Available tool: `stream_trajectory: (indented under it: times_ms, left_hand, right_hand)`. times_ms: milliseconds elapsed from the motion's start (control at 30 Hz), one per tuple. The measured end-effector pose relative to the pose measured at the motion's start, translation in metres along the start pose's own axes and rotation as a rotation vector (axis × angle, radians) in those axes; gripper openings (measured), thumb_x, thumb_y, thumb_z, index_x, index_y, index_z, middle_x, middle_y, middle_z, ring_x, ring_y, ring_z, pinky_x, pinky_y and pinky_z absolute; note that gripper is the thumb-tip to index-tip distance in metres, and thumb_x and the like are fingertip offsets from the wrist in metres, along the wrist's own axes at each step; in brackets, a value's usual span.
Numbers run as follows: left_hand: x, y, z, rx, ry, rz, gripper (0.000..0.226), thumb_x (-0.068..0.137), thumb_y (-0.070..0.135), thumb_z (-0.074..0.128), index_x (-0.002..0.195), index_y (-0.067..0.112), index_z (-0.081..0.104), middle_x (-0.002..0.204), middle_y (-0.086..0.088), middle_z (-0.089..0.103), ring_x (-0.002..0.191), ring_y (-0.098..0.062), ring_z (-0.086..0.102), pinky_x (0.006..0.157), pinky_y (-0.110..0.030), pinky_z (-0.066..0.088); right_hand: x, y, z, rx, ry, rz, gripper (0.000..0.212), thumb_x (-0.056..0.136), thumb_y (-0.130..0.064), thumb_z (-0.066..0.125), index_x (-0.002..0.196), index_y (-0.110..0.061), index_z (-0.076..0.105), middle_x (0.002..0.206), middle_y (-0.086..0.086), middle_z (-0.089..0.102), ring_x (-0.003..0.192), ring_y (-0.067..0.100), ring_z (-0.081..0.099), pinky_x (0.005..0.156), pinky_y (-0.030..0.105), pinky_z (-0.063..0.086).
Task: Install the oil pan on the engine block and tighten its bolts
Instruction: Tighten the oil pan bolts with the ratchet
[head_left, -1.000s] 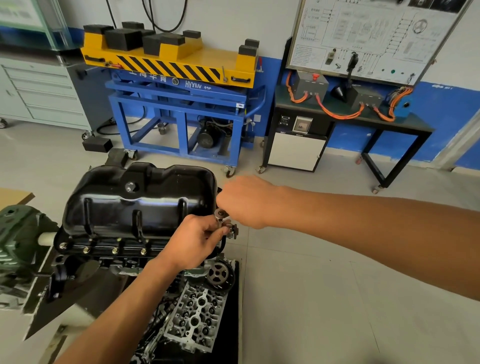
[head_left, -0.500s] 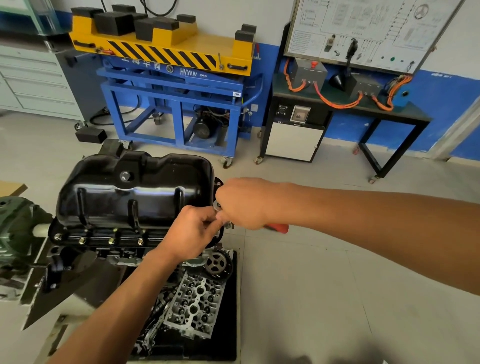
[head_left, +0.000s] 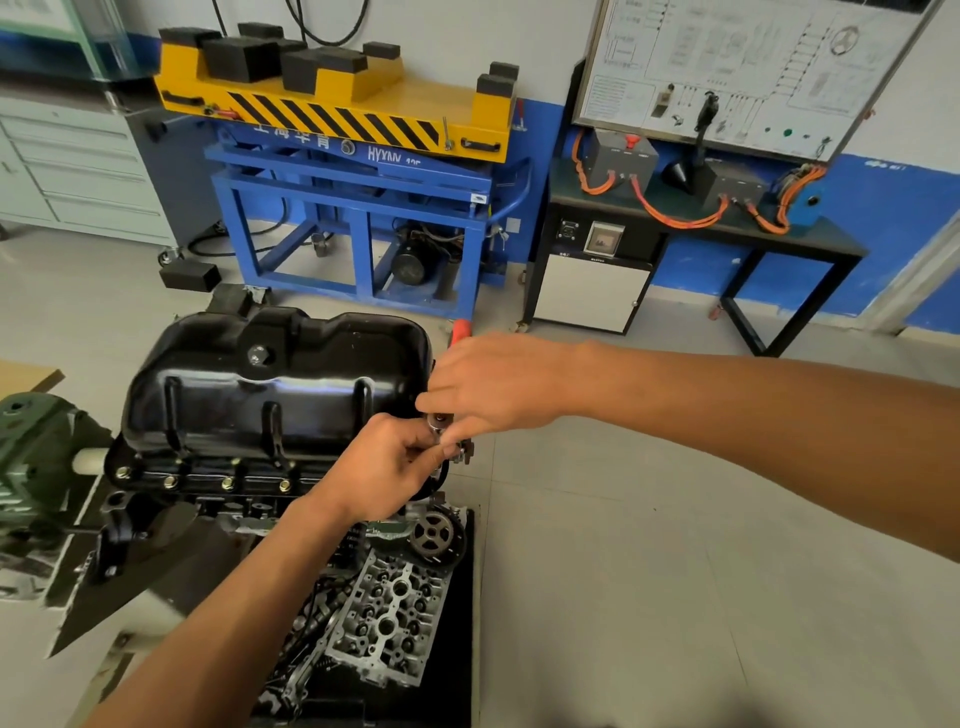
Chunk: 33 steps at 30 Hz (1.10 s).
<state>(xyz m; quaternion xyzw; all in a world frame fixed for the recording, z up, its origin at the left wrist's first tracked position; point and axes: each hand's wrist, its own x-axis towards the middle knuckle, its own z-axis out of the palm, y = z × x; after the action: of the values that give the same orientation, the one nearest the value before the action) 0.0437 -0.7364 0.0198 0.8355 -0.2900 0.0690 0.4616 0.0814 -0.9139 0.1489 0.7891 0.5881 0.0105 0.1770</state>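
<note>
Meeting at the right near corner of the pan (head_left: 270, 384), seated on the block (head_left: 244, 499), the left hand (head_left: 384, 467) pinched a socket (head_left: 439, 422); the right hand (head_left: 498, 384) kept its grip curled round the ratchet (head_left: 460, 330), red handle pointing away.

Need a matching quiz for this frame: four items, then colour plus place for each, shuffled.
Items
1. pan
2. cylinder head
3. cables
4. ratchet

Colour and place
A. silver, lowest in view
B. orange, on the bench
C. black, atop the block
D. red-ended, in the right hand

Pairs: 1-C, 2-A, 3-B, 4-D
</note>
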Motion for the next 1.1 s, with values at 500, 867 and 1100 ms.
stream_trajectory:
  times_ms: [500,867,1100]
  left_hand:
    - [-0.009,-0.006,0.008,-0.076,0.067,-0.004,0.022,0.096,0.032,0.062,0.091,0.016,0.076,0.067,0.0,0.069,0.055,-0.017,0.06,0.052,-0.027,0.046]
    - [-0.008,0.014,-0.01,-0.006,0.054,-0.02,0.038,0.097,0.032,0.062,0.072,0.003,0.064,0.055,-0.006,0.048,0.051,-0.007,0.033,0.049,-0.025,0.031]
    - [-0.024,0.013,-0.038,-0.046,0.048,-0.007,0.036,0.094,0.042,0.062,0.072,0.014,0.068,0.058,-0.011,0.05,0.056,-0.007,0.034,0.05,-0.033,0.032]
  right_hand:
    - [-0.006,-0.017,0.032,0.192,0.278,0.228,0.039,0.097,-0.051,0.052,0.091,-0.014,0.06,0.073,-0.005,0.055,0.065,0.015,0.046,0.071,0.031,0.033]
    - [-0.006,-0.016,0.0,0.196,0.175,0.21,0.043,0.097,-0.057,0.045,0.095,-0.018,0.062,0.077,-0.01,0.056,0.076,0.01,0.045,0.084,0.036,0.04]
    - [0.008,-0.034,-0.014,0.349,0.216,0.303,0.04,0.095,-0.057,0.049,0.091,-0.019,0.06,0.075,-0.008,0.054,0.072,0.012,0.053,0.065,0.037,0.047]
